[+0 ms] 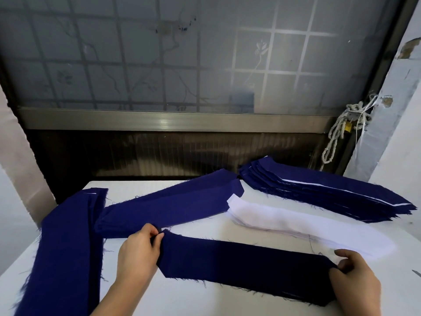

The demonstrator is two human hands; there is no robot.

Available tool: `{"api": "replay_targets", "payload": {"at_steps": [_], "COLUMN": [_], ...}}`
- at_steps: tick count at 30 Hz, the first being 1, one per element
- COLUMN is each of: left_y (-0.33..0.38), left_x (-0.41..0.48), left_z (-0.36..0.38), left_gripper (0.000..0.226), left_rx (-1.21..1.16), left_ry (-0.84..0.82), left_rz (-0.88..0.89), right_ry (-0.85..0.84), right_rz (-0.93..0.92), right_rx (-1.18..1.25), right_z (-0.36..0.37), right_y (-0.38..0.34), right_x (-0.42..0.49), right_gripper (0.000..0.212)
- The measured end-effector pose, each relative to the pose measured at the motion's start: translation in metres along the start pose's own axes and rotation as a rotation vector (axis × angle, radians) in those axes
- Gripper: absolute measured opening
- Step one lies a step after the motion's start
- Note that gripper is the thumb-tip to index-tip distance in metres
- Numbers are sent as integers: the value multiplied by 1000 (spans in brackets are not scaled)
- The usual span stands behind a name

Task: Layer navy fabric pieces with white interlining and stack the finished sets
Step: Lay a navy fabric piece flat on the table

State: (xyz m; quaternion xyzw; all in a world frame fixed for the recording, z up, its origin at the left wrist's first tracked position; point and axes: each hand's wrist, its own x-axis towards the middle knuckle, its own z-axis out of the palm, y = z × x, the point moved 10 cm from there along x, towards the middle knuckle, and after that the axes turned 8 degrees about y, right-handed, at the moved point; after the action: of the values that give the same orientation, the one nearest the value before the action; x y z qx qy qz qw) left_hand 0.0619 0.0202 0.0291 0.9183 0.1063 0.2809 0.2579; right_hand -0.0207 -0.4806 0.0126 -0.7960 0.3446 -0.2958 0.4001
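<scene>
item: navy strip (246, 263), single piece, flat on the desk (193, 299) just in front of the white interlining pile (284, 222).
hold: left hand (139, 249) pinches one pointed end, left of the pile; right hand (355, 277) pinches the other end with curled fingers, in front of the pile's right tip. the strip spans between both hands, probably drawn taut to smooth it for layering.
also: finished stack (330, 197) behind the pile, white edges showing; two navy piles (173, 206) left of it, likely supply kept apart.
</scene>
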Motion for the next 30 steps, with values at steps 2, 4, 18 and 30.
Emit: {"api": "replay_targets", "payload": {"at_steps": [2,4,18,30], "left_y": [8,17,13,-29], "left_x": [-1,-4,-6,7], "left_z": [-6,-11,11,-25], "left_gripper": [9,12,39,18], "left_rx": [92,202,289,-398], "left_ry": [65,145,-12,-109], "left_rz": [83,177,177,-235], "right_ry": [52,106,-139,-353], "right_rz": [14,31,-320,-472], "right_rx": [-5,-60,-455,-443], "right_z": [-6,-13,21,35], "right_y": [1,2,-34,-56], "right_x": [1,3,-18,-55], "right_gripper": [38,34,29,35]}}
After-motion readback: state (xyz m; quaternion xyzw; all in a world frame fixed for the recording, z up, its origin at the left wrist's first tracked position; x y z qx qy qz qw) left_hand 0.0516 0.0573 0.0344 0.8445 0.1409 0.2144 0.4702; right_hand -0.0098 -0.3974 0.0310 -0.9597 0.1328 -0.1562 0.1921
